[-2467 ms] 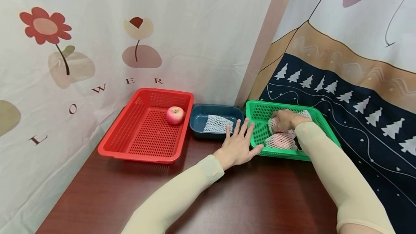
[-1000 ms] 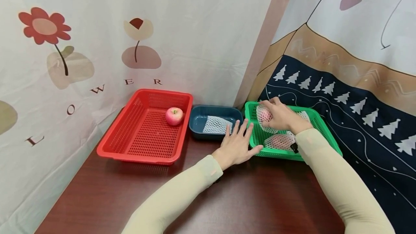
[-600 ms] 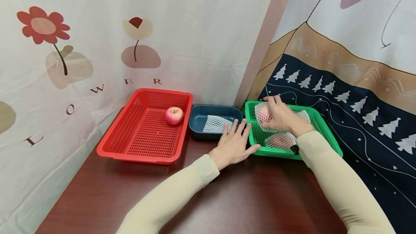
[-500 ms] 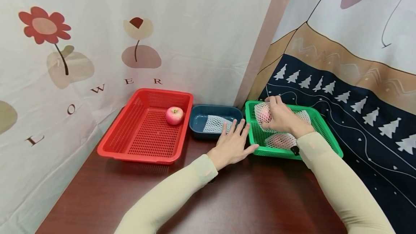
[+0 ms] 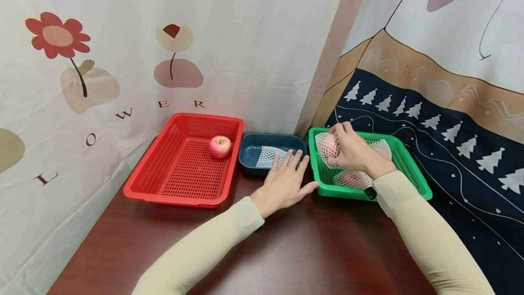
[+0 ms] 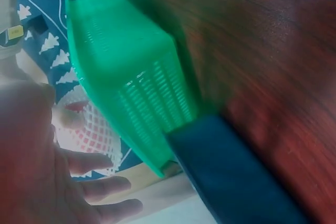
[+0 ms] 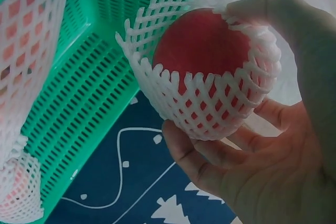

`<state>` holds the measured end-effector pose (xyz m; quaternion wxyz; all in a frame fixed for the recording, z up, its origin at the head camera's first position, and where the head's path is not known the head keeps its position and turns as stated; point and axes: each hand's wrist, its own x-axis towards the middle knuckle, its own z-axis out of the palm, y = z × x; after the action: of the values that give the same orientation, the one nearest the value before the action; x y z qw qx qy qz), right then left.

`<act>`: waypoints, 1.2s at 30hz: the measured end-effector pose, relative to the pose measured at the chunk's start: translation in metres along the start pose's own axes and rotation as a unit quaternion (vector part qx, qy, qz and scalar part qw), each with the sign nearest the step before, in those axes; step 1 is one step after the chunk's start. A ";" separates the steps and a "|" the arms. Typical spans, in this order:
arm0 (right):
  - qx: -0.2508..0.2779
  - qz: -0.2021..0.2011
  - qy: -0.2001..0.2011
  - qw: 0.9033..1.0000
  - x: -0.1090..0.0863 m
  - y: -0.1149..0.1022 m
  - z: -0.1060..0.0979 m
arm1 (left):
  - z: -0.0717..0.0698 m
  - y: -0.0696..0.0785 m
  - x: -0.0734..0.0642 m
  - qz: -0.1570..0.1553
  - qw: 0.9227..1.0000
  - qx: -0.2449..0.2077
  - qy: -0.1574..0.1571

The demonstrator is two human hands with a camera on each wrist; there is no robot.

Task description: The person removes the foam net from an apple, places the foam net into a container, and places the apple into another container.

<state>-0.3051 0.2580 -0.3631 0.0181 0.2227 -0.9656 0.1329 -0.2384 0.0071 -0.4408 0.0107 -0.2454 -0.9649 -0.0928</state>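
Gripping a netted red fruit (image 5: 330, 145), the right hand (image 5: 354, 150) curls thumb and fingers round it over the green basket (image 5: 344, 192), near the tabletop's (image 5: 307, 249) far right corner. More netted fruit (image 5: 352, 179) lies inside. The left hand (image 5: 282, 184) is spread wide by the blue dish (image 5: 251, 153) at the far edge, a white net (image 5: 269, 156) in it. A bare apple (image 5: 220, 147) sits in the red basket (image 5: 180, 181) toward the left edge.

R hand (image 5: 355, 150) has its grip on a foam-netted apple (image 5: 329, 145) at the L end of the green basket (image 5: 337, 191), w/ a 2nd netted apple (image 5: 353, 179) nr the front wall. L hand (image 5: 282, 185), fingers spread, is at the front edge of the blue dish (image 5: 251, 151) w/ white foam net (image 5: 268, 156) inside. Red basket (image 5: 176, 167), L side of desk (image 5: 307, 249), has 1 bare pink apple (image 5: 220, 147) by its R wall.
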 end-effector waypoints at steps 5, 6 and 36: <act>0.003 -0.003 0.002 1.000 -0.002 -0.005 0.000 | -0.004 -0.005 -0.010 0.003 1.000 0.015 0.007; 0.004 -0.002 0.002 1.000 -0.003 -0.006 0.000 | -0.005 -0.007 -0.012 0.005 1.000 0.018 0.008; 0.025 -0.119 0.053 0.991 -0.031 -0.051 0.028 | -0.011 -0.047 -0.066 0.012 0.996 0.037 0.079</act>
<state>-0.2538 0.2196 -0.3801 0.0798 0.3287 -0.9264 0.1652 -0.2026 -0.0666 -0.4427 0.0974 -0.2483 -0.9608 -0.0758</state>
